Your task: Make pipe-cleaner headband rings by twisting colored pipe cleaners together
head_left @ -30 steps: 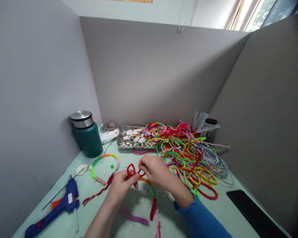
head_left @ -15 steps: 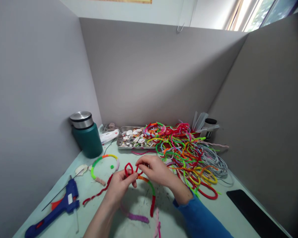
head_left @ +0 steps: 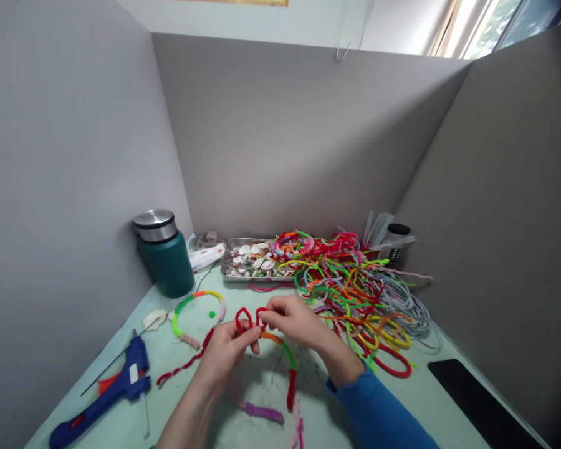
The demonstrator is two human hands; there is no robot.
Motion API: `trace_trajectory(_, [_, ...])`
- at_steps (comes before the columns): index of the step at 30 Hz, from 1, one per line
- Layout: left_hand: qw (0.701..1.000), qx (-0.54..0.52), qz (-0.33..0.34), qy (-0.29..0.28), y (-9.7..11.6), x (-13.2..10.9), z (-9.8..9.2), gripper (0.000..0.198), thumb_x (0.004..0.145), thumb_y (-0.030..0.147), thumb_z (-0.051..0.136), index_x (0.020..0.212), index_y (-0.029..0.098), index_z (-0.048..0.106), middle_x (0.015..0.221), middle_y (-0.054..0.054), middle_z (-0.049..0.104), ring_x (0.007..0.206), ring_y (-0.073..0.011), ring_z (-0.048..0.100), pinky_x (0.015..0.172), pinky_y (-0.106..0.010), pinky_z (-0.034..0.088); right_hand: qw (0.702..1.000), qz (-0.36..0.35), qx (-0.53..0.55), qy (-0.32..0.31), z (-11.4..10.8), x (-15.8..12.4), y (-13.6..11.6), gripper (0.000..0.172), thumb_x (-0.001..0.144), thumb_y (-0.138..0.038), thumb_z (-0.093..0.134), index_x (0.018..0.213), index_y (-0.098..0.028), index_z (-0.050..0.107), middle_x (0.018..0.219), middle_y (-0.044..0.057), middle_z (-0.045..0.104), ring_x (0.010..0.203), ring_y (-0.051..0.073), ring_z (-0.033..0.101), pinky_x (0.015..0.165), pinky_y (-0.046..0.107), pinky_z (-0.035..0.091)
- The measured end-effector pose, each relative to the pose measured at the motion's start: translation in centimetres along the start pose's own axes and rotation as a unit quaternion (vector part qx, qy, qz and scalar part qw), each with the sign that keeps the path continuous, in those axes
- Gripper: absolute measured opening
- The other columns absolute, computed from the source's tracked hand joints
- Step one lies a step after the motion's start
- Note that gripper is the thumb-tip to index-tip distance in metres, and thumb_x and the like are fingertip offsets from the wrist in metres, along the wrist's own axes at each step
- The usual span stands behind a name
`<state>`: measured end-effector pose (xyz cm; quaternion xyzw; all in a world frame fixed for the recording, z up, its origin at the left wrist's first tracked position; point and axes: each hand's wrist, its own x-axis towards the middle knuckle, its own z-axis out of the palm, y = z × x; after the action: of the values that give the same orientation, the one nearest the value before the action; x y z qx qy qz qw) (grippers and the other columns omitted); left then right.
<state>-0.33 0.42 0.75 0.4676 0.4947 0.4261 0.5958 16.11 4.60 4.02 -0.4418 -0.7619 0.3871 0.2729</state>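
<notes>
Mint tabletop, grey partitions, window, left hand and right hand pinching red chenille

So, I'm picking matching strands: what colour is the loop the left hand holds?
The loop is red, best seen in the head view.

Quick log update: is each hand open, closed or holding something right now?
Left hand: closed, pinching the red pipe cleaner.
Right hand: closed, pinching a loop of red pipe cleaner.

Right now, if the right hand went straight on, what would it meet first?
The right hand points leftward, so probably the red loop above the left hand comes first, though depth is unclear.
</notes>
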Motion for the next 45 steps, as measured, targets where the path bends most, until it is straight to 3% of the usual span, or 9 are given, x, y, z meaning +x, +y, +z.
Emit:
trace_trajectory(3, [1.0, 0.018, 0.004, -0.009, -0.2, 0.1, 0.1, 0.036, 0.07, 0.046, 0.064, 0.057, 0.013, 0.059, 0.037, 0.009, 0.031, 0.036, -0.0038, 0.019, 0.039, -0.021, 0.009, 1.0, 0.006, -0.004, 0.002, -0.1, 0.1, -0.1, 0.023, 0.081, -0.028, 0.054, 0.066, -0.014, 0.062, 0.055, -0.003, 0.053, 0.052, 0.009, 0.043, 0.048, 0.019, 0.031])
trace_trajectory(11, [0.998, 0.043, 0.011, -0.035, 0.3, -0.1, 0.4, 0.021, 0.063, 0.032, 0.069, 0.07, 0.013, 0.064, 0.056, 0.004, 0.056, 0.042, -0.0051, 0.032, 0.044, -0.02, 0.02, 0.978, -0.169, -0.086, 0.085, -0.4, -0.9, -2.3, 0.02, 0.084, -0.021, 0.055, 0.103, -0.019, 0.062, 0.098, 0.004, 0.063, 0.093, 0.016, 0.053, 0.083, 0.028, 0.039])
trace_trajectory(17, [0.998, 0.037, 0.02, -0.044, 0.2, -0.4, 0.4, 0.019, 0.067, 0.03, 0.067, 0.074, 0.013, 0.065, 0.06, 0.004, 0.058, 0.045, -0.0056, 0.036, 0.048, -0.02, 0.024, 0.979, -0.151, -0.089, 0.1, -0.2, -0.8, -2.6, 0.018, 0.088, -0.026, 0.051, 0.097, -0.017, 0.064, 0.09, 0.004, 0.065, 0.087, 0.015, 0.054, 0.079, 0.027, 0.04])
trace_trajectory(23, [0.999, 0.018, 0.021, -0.04, 0.1, -0.2, 0.1, 0.018, 0.069, 0.029, 0.068, 0.077, 0.013, 0.064, 0.065, 0.002, 0.062, 0.048, -0.0051, 0.041, 0.047, -0.019, 0.026, 0.992, -0.112, -0.051, -0.02, -2.3, -1.2, -2.0, 0.021, 0.08, -0.034, 0.06, 0.092, -0.018, 0.065, 0.081, 0.001, 0.064, 0.073, 0.012, 0.056, 0.063, 0.021, 0.04])
trace_trajectory(28, [0.998, 0.006, 0.016, -0.052, 0.8, -0.4, 0.2, 0.034, 0.066, 0.03, 0.071, 0.095, 0.015, 0.064, 0.078, -0.002, 0.068, 0.053, -0.0077, 0.048, 0.046, -0.018, 0.026, 0.99, -0.099, -0.105, -0.008, -2.1, -0.9, -1.0, 0.024, 0.083, -0.032, 0.055, 0.069, -0.015, 0.063, 0.06, -0.003, 0.053, 0.057, 0.008, 0.046, 0.05, 0.019, 0.03])
trace_trajectory(31, [0.999, 0.037, 0.005, -0.027, 1.0, -0.4, 0.4, 0.027, 0.065, 0.033, 0.07, 0.083, 0.014, 0.066, 0.07, -0.001, 0.067, 0.046, -0.0061, 0.042, 0.045, -0.019, 0.025, 0.986, -0.09, -0.138, 0.002, -1.7, -0.7, -0.7, 0.032, 0.085, -0.034, 0.052, 0.06, -0.014, 0.059, 0.052, -0.005, 0.044, 0.052, 0.007, 0.038, 0.046, 0.02, 0.024])
trace_trajectory(35, [0.997, 0.076, -0.001, 0.002, 0.9, -0.5, 0.7, 0.026, 0.067, 0.039, 0.067, 0.065, 0.013, 0.065, 0.053, 0.003, 0.057, 0.04, -0.0047, 0.032, 0.043, -0.02, 0.021, 0.987, -0.083, -0.136, -0.007, -2.0, -1.0, -1.3, 0.031, 0.085, -0.037, 0.052, 0.066, -0.015, 0.062, 0.056, -0.004, 0.051, 0.055, 0.009, 0.044, 0.049, 0.02, 0.029])
trace_trajectory(41, [0.995, 0.095, 0.011, 0.001, 0.7, -0.4, 0.8, 0.026, 0.068, 0.039, 0.064, 0.063, 0.013, 0.065, 0.052, 0.003, 0.054, 0.041, -0.0051, 0.029, 0.042, -0.02, 0.019, 0.979, -0.164, -0.104, 0.068, -2.1, -1.6, -3.1, 0.022, 0.083, -0.028, 0.058, 0.103, -0.02, 0.062, 0.097, 0.003, 0.062, 0.085, 0.014, 0.054, 0.075, 0.024, 0.04])
trace_trajectory(45, [0.994, 0.103, 0.04, -0.005, 0.1, -0.1, 0.7, 0.019, 0.07, 0.03, 0.061, 0.062, 0.013, 0.066, 0.052, 0.003, 0.054, 0.043, -0.0061, 0.032, 0.044, -0.02, 0.021, 0.962, -0.176, -0.184, 0.095, -0.2, -1.6, -3.6, 0.01, 0.082, -0.024, 0.059, 0.088, -0.019, 0.064, 0.084, 0.003, 0.063, 0.084, 0.016, 0.052, 0.076, 0.028, 0.038])
